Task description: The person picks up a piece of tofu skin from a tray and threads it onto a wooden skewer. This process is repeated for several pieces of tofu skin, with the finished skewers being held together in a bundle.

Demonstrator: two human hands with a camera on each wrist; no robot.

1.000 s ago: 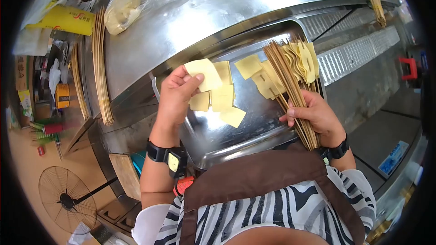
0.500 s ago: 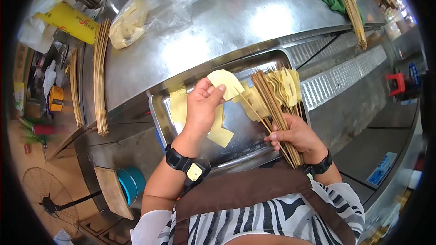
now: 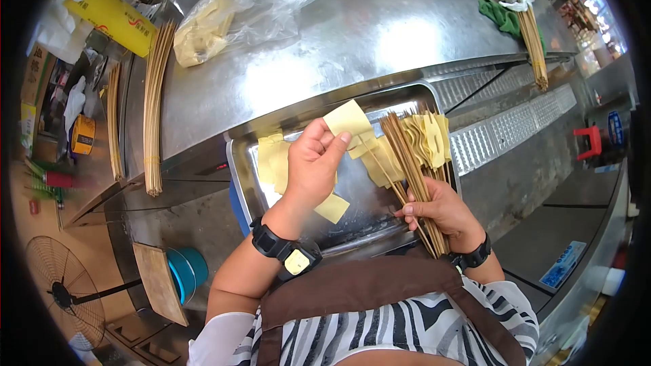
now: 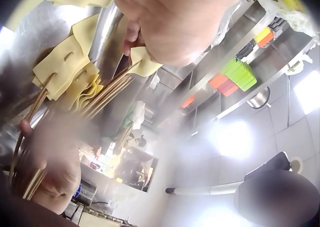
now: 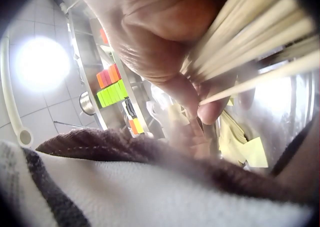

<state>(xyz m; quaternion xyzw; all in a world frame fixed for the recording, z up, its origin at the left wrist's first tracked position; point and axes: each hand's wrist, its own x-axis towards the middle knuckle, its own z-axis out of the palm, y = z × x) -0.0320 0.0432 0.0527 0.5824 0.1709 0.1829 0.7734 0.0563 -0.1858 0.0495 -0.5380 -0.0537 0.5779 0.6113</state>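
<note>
The left hand point(image 3: 313, 166) is raised over a shallow stainless steel tray point(image 3: 236, 163), thumb and curled fingers pinching a pale yellow square sheet point(image 3: 347, 120) by its near edge. The sheet is held above the middle of the tray, just left of a bundle of thin bamboo skewers point(image 3: 415, 176). The right hand point(image 3: 442, 211) is closed round the near end of that bundle at the tray's right near corner. Folded yellow sheets point(image 3: 428, 137) are already threaded on the bundle's far end. One skewer slants out leftward from the bundle toward the pinched sheet. More loose yellow sheets point(image 3: 271, 156) lie flat on the left of the tray floor. The tray sits at the near edge of a wide steel counter point(image 3: 380, 34). On the far left of the counter lies a clear plastic bag point(image 3: 230, 13) with yellow material inside. Long bundles of bare bamboo sticks point(image 3: 154, 102) lie beside it, further left.
</note>
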